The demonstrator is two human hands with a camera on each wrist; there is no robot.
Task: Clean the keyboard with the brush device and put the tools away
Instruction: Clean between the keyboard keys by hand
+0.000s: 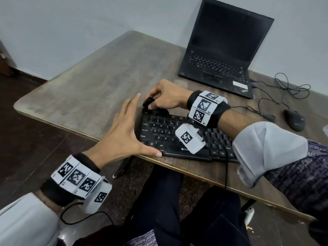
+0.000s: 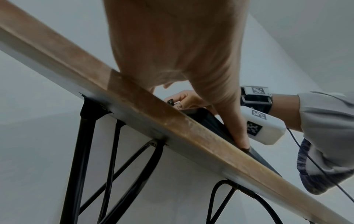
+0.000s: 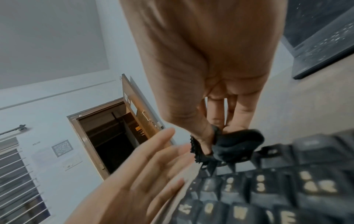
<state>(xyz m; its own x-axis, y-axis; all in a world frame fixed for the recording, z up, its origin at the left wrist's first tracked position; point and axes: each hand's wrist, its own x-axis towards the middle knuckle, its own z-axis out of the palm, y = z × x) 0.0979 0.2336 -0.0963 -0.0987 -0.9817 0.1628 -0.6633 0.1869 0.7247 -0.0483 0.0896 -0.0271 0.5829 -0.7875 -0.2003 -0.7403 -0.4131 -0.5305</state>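
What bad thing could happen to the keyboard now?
The keyboard lies right at the table's front edge, steadied only by the open left hand, so a hard push might slide it off. The right hand pinches a small black brush device at the top corner; it may slip from that grip.

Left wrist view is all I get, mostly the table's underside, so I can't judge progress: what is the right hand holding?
Observer: The right hand pinches a small black brush at the top-left corner of the keyboard.
Operator: Is the left hand gripping the keyboard?
Observer: No. Its fingers are straight, beside the keyboard's left end.
Operator: Anything else nearby?
Observer: An open laptop with a dark screen, and a mouse to its right.
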